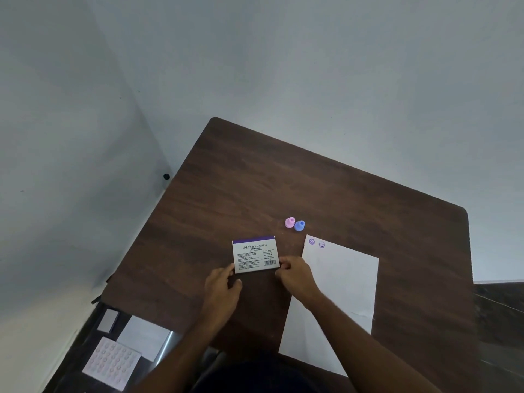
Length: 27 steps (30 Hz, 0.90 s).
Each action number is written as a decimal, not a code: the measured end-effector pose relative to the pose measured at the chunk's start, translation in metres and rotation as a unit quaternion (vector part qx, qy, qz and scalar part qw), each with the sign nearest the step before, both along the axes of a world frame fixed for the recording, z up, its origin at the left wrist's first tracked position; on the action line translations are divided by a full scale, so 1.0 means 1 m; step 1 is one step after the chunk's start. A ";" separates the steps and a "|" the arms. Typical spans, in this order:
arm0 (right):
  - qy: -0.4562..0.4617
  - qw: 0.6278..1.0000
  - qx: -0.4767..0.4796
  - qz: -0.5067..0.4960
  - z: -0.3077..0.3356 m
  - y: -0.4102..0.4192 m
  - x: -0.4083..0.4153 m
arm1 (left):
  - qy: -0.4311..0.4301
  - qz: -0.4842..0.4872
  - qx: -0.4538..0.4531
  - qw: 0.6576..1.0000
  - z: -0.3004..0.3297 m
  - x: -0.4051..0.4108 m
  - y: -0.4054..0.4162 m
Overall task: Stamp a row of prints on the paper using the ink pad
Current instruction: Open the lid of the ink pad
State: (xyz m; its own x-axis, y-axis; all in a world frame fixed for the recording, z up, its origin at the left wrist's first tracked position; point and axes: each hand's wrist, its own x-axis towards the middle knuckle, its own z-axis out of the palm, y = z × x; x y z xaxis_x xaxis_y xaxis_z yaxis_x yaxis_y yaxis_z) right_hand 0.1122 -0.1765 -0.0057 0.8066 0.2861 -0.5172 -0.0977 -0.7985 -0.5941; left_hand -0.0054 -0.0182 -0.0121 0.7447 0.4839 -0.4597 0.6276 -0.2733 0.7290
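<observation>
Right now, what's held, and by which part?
The stamp pad box, by its two near corners: left hand on the left one, right hand on the right.

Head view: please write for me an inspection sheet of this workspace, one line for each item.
Surface: dark wooden table.
Job's things: ink pad box, closed, label up; paper bearing two purple prints at its far corner; pink stamp and blue stamp, beyond the paper.
Clutter: nothing seen on the table.
Grips: left hand and right hand hold the box's near corners.
Cables: nothing seen.
Surroundings: pale walls; sheets lower left.
</observation>
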 end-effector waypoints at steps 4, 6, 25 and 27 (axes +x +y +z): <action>-0.012 1.000 -0.016 0.018 -0.002 0.000 0.000 | -0.001 0.000 -0.005 1.000 0.002 0.001 0.002; -0.029 0.999 -0.017 0.028 -0.001 0.000 -0.001 | 0.000 -0.004 0.000 1.000 0.002 0.000 0.004; -0.001 0.980 0.139 -0.142 0.028 0.024 0.035 | -0.070 0.077 -0.025 0.994 0.017 0.033 0.037; 0.001 0.974 0.154 -0.166 0.029 0.028 0.041 | -0.067 0.095 -0.041 0.992 0.019 0.040 0.042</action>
